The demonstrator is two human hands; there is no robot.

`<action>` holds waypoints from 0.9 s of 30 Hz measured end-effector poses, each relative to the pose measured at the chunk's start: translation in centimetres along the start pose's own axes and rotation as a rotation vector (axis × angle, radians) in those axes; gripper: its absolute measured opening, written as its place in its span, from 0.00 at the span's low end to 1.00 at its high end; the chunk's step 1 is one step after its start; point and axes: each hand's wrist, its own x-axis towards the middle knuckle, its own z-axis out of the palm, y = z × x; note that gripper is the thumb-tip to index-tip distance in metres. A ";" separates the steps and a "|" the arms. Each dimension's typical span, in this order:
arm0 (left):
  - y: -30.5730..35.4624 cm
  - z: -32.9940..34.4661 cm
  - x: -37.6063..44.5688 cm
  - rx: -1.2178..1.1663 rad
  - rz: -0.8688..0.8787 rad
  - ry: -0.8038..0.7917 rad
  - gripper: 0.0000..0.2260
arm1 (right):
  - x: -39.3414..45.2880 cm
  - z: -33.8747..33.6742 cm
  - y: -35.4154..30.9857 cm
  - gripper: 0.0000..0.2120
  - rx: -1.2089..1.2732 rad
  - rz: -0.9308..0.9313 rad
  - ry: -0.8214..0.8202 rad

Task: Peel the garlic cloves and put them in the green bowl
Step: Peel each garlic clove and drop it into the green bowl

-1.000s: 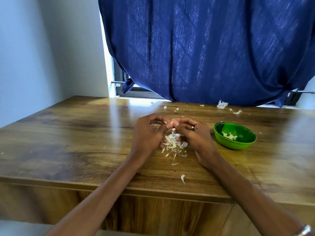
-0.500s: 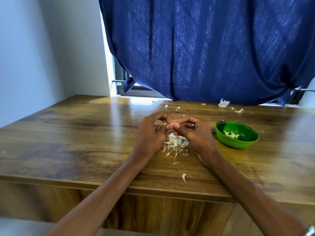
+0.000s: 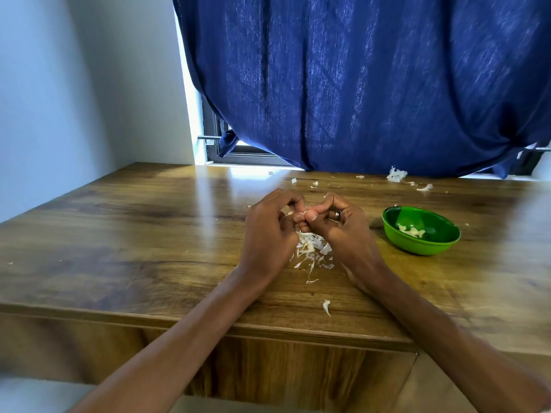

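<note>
My left hand [image 3: 269, 234] and my right hand [image 3: 343, 231] meet above the middle of the wooden table [image 3: 125, 234]. Between their fingertips they pinch a small pale garlic clove [image 3: 304, 212], mostly hidden by the fingers. A ring sits on a finger of my right hand. Under the hands lies a heap of white garlic skins [image 3: 311, 251]. The green bowl [image 3: 422, 231] stands to the right of my right hand, apart from it, with a few peeled cloves [image 3: 413, 231] inside.
More skin scraps lie along the table's far edge [image 3: 396, 175] and one near the front edge [image 3: 327, 307]. A dark blue curtain [image 3: 357, 84] hangs behind the table. A white wall stands at the left.
Both hands stay together over the skin heap, fingers shifting slightly on the clove. The view has drifted a little; the bowl and skins have not moved.
</note>
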 end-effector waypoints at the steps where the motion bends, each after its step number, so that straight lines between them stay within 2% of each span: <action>1: 0.1 0.0 0.0 0.021 0.023 0.013 0.17 | 0.0 0.0 0.0 0.05 0.015 -0.001 -0.001; 6: -0.2 0.1 0.1 0.055 0.105 0.049 0.13 | 0.0 0.0 0.3 0.05 0.033 -0.008 -0.004; 12: -0.2 0.4 0.3 0.091 0.136 0.054 0.15 | 0.1 0.1 0.5 0.06 0.078 -0.007 0.014; 15: -0.2 0.3 0.2 0.029 0.091 0.050 0.14 | 0.0 0.1 0.3 0.02 0.088 -0.014 0.032; 23: -0.1 0.1 0.2 -0.048 -0.014 -0.018 0.09 | 0.2 0.1 0.1 0.11 0.042 -0.025 0.038; 27: -0.2 0.0 0.1 -0.046 -0.062 -0.018 0.09 | 0.2 0.2 0.3 0.09 0.004 -0.064 0.075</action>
